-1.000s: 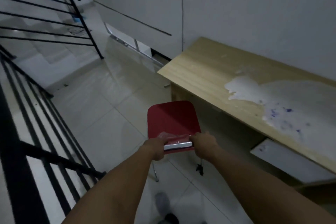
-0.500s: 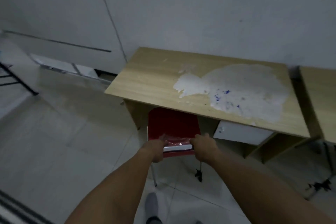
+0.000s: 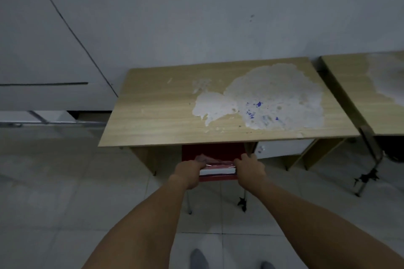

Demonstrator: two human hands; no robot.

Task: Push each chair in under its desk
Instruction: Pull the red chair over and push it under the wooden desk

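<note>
A red chair (image 3: 215, 152) stands in front of me, most of its seat hidden under a light wooden desk (image 3: 157, 113) whose top has a large worn white patch with blue spots. Only the chair's back edge, with a white strip and torn plastic wrap, and its thin metal legs show. My left hand (image 3: 189, 171) grips the left end of the chair back. My right hand (image 3: 249, 167) grips the right end.
A second wooden desk (image 3: 349, 85) stands to the right, and a black chair's metal leg (image 3: 369, 159) shows between the two desks. A white drawer unit (image 3: 284, 148) hangs under the first desk's right side. Grey wall behind, pale tiled floor (image 3: 65, 192), my shoes at the bottom.
The red chair has slid forward under the desk, with both hands kept on its back. The view has swung right, so the stair railing has left the frame and the second desk has appeared.
</note>
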